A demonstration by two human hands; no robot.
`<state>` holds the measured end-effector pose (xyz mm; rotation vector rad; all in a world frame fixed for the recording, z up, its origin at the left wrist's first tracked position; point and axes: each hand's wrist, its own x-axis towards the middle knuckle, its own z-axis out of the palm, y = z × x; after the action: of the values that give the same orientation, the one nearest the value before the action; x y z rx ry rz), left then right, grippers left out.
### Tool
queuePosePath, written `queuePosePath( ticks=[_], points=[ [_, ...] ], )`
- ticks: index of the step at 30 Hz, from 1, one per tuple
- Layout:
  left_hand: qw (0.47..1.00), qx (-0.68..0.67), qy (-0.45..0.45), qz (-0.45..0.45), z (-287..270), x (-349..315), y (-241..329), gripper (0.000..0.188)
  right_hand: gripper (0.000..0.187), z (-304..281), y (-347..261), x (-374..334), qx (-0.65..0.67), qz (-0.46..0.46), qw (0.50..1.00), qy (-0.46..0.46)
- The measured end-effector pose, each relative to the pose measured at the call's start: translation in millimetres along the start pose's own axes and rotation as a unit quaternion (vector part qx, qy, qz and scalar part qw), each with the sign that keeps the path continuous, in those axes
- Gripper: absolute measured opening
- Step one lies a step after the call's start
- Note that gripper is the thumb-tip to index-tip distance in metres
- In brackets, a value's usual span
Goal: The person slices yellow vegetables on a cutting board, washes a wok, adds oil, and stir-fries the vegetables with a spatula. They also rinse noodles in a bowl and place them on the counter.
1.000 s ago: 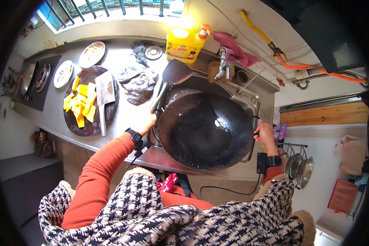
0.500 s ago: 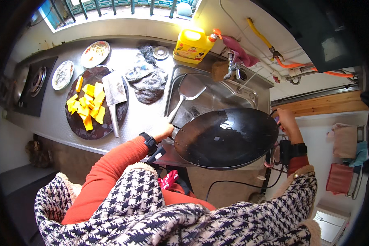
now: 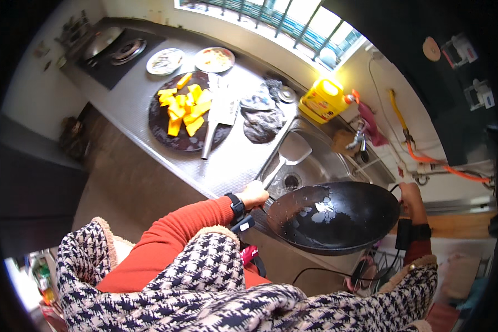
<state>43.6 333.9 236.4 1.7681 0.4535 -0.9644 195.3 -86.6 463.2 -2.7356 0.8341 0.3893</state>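
Note:
A large black wok (image 3: 337, 216) with wet patches inside hangs between my hands, over the near edge of the sink (image 3: 337, 166). My left hand (image 3: 254, 195) is closed around the wok's left handle and also the handle of a metal spatula (image 3: 295, 148). The spatula's blade points away from me over the sink. On the other side, my right hand (image 3: 412, 198) grips the wok's right loop handle (image 3: 394, 188). Fingers of both hands are partly hidden.
Left of the sink, a round dark cutting board (image 3: 163, 124) bears yellow-orange chunks (image 3: 185, 105) and a cleaver (image 3: 221, 108). Dark crumpled plastic bags (image 3: 263, 119), two plates (image 3: 214, 59) and a stove (image 3: 128, 50) share the counter. A yellow jug (image 3: 322, 99) and faucet (image 3: 358, 135) stand behind.
The view has swung left, so the counter shifts rightward in the picture and more of the stove shows. Both hands keep hold of the wok, and the sink drain shows more plainly.

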Motion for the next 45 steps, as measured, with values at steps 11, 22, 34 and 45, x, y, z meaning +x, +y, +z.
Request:
queuePosePath(
  ticks=[11,22,34,45],
  points=[
    [0.949,-0.262,0.140,0.105,-63,-20,-115,0.018,0.037,22,-171,-87,-0.173,-0.349,0.921,-0.019],
    [0.814,-0.530,0.213,-0.109,-87,-33,-199,0.016,0.031,181,-450,-152,-0.269,-0.442,0.854,-0.053],
    [0.811,-0.545,0.186,-0.097,-79,41,-267,0.018,0.038,256,-480,-204,-0.308,-0.419,0.853,-0.042],
    [0.803,-0.580,0.073,-0.111,-60,56,-266,0.012,0.034,273,-483,-148,-0.346,-0.427,0.834,-0.057]
  ],
)
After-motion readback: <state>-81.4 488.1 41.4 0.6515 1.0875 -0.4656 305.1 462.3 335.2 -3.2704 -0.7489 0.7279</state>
